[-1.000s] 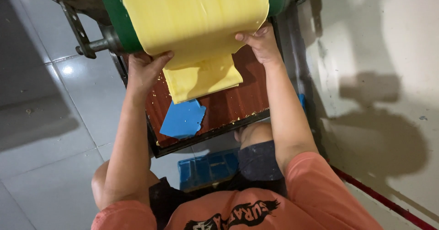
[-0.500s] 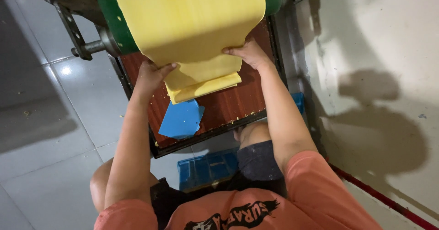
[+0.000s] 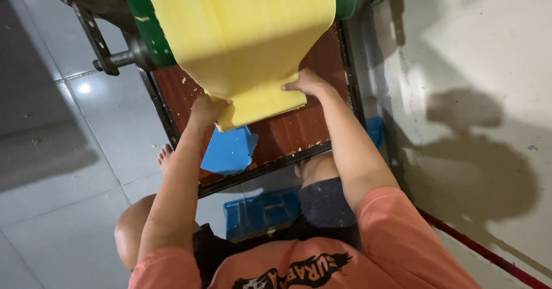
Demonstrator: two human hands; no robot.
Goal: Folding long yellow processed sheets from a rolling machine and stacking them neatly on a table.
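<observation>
Your left hand (image 3: 206, 108) and right hand (image 3: 305, 83) are both at the lower end of the yellow dough sheet (image 3: 247, 30), which hangs off the green roller (image 3: 144, 30) at the far edge of the tray. Left hand grips the sheet's near-left corner, fingers tucked under. Right hand lies flat on the near-right corner, pressing it down; whether it pinches the sheet cannot be told.

Progress, as a judgement: the sheet's leading end is folded onto the red-brown tray (image 3: 287, 131) near its middle, so a first layer looks laid. Most of the sheet is on the roller, not yet folded down.

Surface: wood-grain tray in a dark metal frame (image 3: 261, 171), yellow crumbs scattered along its near and left edges. A blue scraper-like piece (image 3: 230, 151) lies at the near-left corner, just beside the fold.

Room: pale grey floor tiles (image 3: 69, 162) left, a light wall right carrying your shadow. Blue crate (image 3: 261, 214) under the tray's near edge.
</observation>
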